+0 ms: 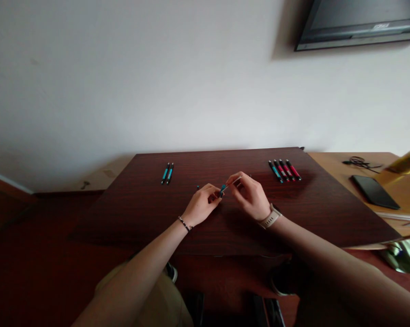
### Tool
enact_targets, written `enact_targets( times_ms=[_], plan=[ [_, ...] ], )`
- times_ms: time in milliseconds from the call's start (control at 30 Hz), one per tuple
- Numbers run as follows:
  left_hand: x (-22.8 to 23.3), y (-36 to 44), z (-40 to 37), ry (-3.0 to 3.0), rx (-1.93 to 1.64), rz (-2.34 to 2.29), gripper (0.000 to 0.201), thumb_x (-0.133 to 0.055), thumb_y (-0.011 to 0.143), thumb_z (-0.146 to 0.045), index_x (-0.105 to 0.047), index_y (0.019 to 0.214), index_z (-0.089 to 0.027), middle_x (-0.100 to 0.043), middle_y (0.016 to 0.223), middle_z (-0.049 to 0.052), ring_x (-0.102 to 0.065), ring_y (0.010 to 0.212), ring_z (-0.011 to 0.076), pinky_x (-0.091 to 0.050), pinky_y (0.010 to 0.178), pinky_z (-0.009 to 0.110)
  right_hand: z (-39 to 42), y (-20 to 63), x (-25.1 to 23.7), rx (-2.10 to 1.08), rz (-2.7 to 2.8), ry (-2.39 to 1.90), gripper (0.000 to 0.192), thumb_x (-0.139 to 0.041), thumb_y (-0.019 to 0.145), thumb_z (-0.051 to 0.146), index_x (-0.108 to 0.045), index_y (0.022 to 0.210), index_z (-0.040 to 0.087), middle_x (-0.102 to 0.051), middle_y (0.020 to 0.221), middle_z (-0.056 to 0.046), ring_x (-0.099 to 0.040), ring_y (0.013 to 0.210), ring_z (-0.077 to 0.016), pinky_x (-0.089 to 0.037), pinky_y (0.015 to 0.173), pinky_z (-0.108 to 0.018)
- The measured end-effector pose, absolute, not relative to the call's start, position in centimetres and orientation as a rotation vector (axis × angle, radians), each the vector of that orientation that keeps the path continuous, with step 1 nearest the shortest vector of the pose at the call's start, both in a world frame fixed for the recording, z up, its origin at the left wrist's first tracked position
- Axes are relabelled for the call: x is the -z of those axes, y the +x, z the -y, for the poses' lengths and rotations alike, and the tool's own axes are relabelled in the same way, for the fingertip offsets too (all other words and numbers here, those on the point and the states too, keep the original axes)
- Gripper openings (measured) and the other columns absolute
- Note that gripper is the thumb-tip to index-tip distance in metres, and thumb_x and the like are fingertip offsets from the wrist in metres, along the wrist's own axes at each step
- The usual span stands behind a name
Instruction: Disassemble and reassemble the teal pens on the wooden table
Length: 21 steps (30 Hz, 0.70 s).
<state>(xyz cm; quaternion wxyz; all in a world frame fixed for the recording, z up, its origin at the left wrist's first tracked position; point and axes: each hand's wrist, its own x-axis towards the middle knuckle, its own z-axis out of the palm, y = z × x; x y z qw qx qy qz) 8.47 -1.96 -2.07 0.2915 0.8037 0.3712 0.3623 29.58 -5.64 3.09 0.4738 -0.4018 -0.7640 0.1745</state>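
My left hand [202, 202] is closed, pinching a blue pen barrel [222, 188] above the middle of the dark table. My right hand [248, 193] is closed on a thin pale stick, which looks like a pen refill [235, 180]. Its lower end meets the barrel; whether it is inside or only touching, I cannot tell. Just beyond my left hand lies a small blue piece [197, 187]. Two blue-and-black pens [167, 173] lie side by side at the left. Over on the right is a row of a blue pen [275, 171] and three red pens [287, 170].
The dark wooden table [133, 213] stands against a white wall. Right of it, a lighter table [331, 163] carries a black phone [374, 192], a coiled cable [360, 162] and a yellow bottle [404, 164]. A screen [362, 22] hangs on the wall at upper right.
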Motion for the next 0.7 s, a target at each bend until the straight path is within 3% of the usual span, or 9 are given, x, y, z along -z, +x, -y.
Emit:
enact_targets(
  times_ms=[300,700],
  plan=[
    [1.7,8.6,2.2,2.131,-0.966,-0.986,0.008,-0.068,0.093,-0.016,-0.071,0.099,-0.020,-0.067,0.098,0.003,-0.067,0.083,0.0150,-0.056,0.079,0.028,6.1,29.8,-3.7,-0.322,1.757,-0.996,0.013,-0.049,0.105,0.031,-0.059,0.106,0.024,-0.067,0.104,-0.007,-0.066,0.088,-0.0199,-0.056,0.079,-0.033],
    [2.0,8.6,2.2,2.149,-0.946,-0.983,0.010,-0.068,0.093,-0.014,-0.072,0.100,-0.020,-0.067,0.100,0.004,-0.066,0.086,0.0147,-0.055,0.081,0.028,5.4,29.5,-2.7,-0.413,1.920,-0.957,0.012,-0.051,0.105,0.028,-0.061,0.104,0.022,-0.066,0.099,-0.006,-0.062,0.081,-0.0181,-0.052,0.077,-0.031]
  ],
)
